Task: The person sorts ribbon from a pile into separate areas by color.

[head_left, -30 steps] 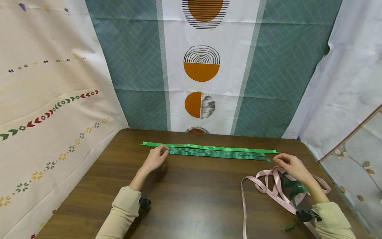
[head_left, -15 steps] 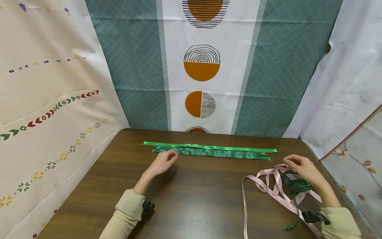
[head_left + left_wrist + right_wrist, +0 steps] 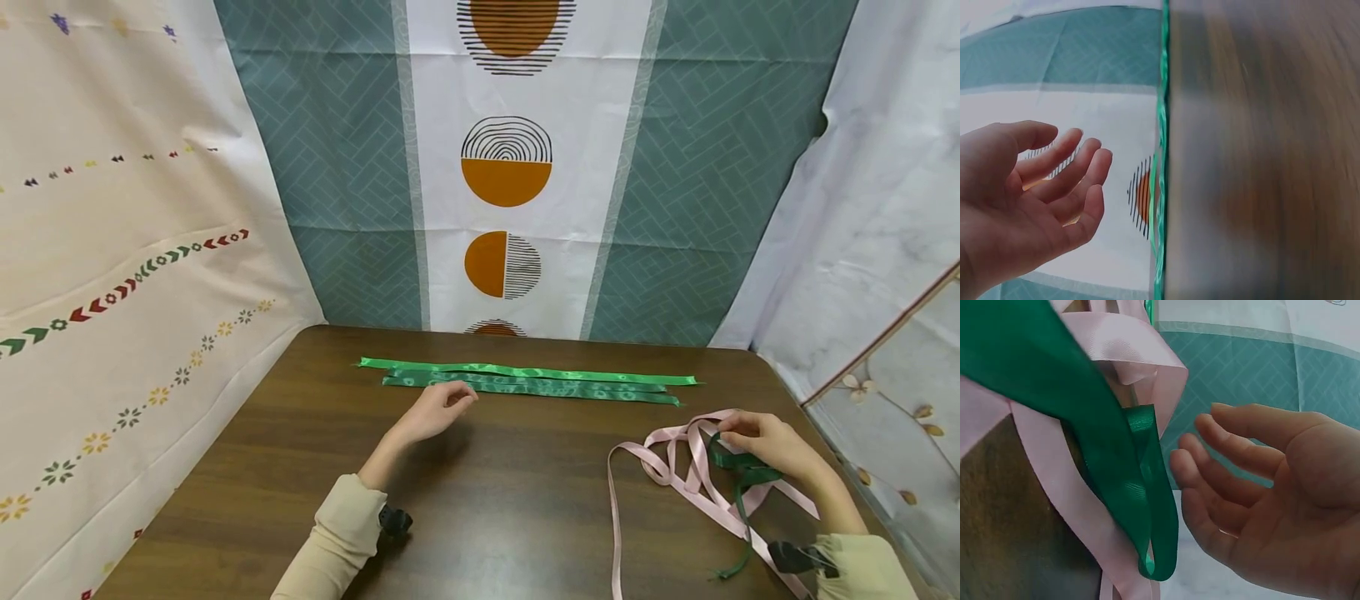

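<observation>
My left hand [image 3: 433, 412] hovers over the table just in front of the ribbons, fingers loosely curled and holding nothing; the left wrist view shows the same hand [image 3: 1007, 212] apart from them. A bright green ribbon [image 3: 570, 374] lies straight across the back, with darker green ribbons [image 3: 547, 387] lined up along its near side. On the right, my right hand [image 3: 776, 446] is over a loose pile of pink ribbon [image 3: 708, 504] and dark green ribbon [image 3: 759, 477]. In the right wrist view, its bent fingers [image 3: 1210, 481] are beside a folded dark green loop [image 3: 1107, 462], not gripping it.
The brown wooden table [image 3: 510, 483] runs up to a patterned cloth [image 3: 345, 275] hanging at the back. Other cloths hang at left and right. One pink ribbon tail trails toward the near edge, and a thin dark green end [image 3: 735, 571] lies by the right wrist.
My left hand has moved right and nearer along the front of the lined-up ribbons, uncovering their left ends. My right hand has drawn away from their right ends, down to the loose pile.
</observation>
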Demonstrator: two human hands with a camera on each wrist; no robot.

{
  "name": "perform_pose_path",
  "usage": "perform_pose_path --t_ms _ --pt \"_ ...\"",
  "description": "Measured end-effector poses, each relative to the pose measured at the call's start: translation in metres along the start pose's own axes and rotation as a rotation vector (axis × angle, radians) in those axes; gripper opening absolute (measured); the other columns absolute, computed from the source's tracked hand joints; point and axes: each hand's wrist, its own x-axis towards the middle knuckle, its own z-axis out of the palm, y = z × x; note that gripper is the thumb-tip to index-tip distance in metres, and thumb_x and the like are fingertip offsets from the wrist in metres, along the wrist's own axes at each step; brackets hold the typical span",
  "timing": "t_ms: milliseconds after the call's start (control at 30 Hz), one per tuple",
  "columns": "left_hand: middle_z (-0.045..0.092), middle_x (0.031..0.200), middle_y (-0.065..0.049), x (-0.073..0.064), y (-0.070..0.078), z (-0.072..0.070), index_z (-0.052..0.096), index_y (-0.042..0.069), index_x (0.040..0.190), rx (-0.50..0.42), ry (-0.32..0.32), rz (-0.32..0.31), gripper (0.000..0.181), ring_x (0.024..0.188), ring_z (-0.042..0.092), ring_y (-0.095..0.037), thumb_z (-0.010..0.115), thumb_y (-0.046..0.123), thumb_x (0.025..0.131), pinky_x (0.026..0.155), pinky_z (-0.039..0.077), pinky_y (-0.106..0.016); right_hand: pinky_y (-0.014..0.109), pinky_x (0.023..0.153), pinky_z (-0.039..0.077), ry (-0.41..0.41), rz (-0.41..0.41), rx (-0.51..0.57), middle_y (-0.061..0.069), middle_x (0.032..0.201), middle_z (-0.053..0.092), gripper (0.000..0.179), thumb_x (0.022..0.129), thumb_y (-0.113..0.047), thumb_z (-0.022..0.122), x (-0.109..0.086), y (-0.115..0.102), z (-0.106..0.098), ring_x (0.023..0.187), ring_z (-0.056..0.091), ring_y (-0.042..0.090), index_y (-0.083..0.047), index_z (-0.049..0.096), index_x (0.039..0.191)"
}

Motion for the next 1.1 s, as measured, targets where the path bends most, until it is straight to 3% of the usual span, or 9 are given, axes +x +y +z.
perform_pose_path --t_ms 333,633,867,1100 --pt "0.069 0.107 -0.021 0.015 0.016 0.030 0.065 -0.001 0.112 -0.092 -0.032 -0.018 0.026 0.096 0.066 -0.031 0.051 0.018 0.101 0.075 0.051 -0.030 0.022 0.066 0.049 -0.075 -0.085 -0.087 0.008 0.092 0.067 0.023 0.086 -0.012 0.071 0.001 0.005 0.008 0.078 0.054 -0.008 0.005 0.064 0.099" --pt "0.069 0.097 -0.016 0.022 0.026 0.060 0.066 0.001 0.111 -0.091 -0.093 -0.020 0.026 0.085 0.064 -0.025 0.050 0.019 0.101 0.074 0.048 -0.029 0.026 0.065 0.046 -0.018 -0.029 -0.254 -0.001 0.082 0.065 0.021 0.078 -0.015 0.077 0.002 0.008 0.013 0.073 0.055 0.002 -0.005 0.062 0.088" --pt "0.070 0.098 -0.015 0.025 0.034 0.075 0.067 0.001 0.109 -0.104 -0.148 -0.006 0.023 0.083 0.066 -0.026 0.051 0.016 0.100 0.072 0.048 -0.025 0.025 0.058 0.034 -0.021 0.010 -0.301 -0.007 0.066 0.051 0.018 0.082 -0.019 0.074 -0.003 0.001 0.012 0.061 0.040 0.006 -0.012 0.060 0.073" --pt "0.071 0.097 -0.013 0.029 0.044 0.087 0.067 0.002 0.109 -0.113 -0.190 0.001 0.021 0.083 0.066 -0.024 0.055 0.015 0.099 0.068 0.047 -0.022 0.023 0.060 0.037 0.021 -0.052 -0.256 -0.007 0.072 0.054 0.016 0.089 -0.022 0.068 -0.006 -0.009 0.010 0.064 0.042 0.000 -0.012 0.059 0.080"
